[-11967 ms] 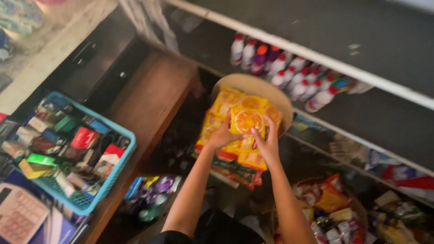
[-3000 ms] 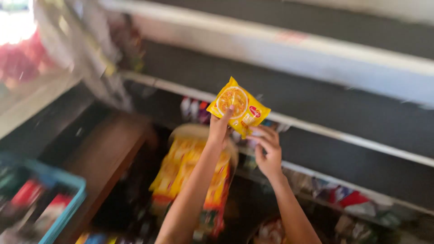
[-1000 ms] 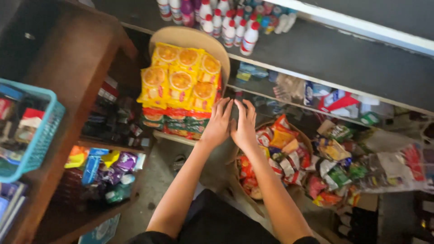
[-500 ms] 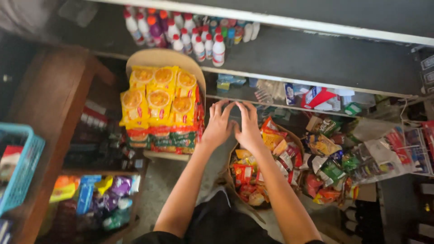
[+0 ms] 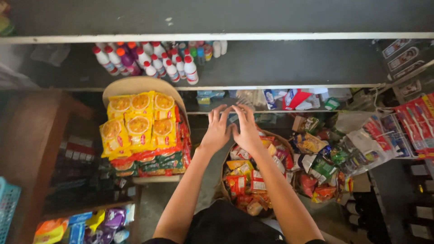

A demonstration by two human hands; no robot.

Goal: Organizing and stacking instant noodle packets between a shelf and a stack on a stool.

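Woven basket point(image 5: 224, 180), nearest, is filled with mixed snack packets point(image 5: 246, 180). Above its far rim both hands are held side by side, left hand point(image 5: 218, 129) and right hand point(image 5: 246, 127), fingers spread, nothing grasped. Left of them, a round tray point(image 5: 135, 86) is stacked with yellow noodle packs point(image 5: 138, 124). Farthest, white bottles point(image 5: 174, 68) are ranged on a shelf point(image 5: 280, 63).

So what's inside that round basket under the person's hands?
The round basket holds a heap of small red, yellow and orange snack packets. Both hands hover empty above its far rim. The arms cover part of the heap; deeper layers are hidden.
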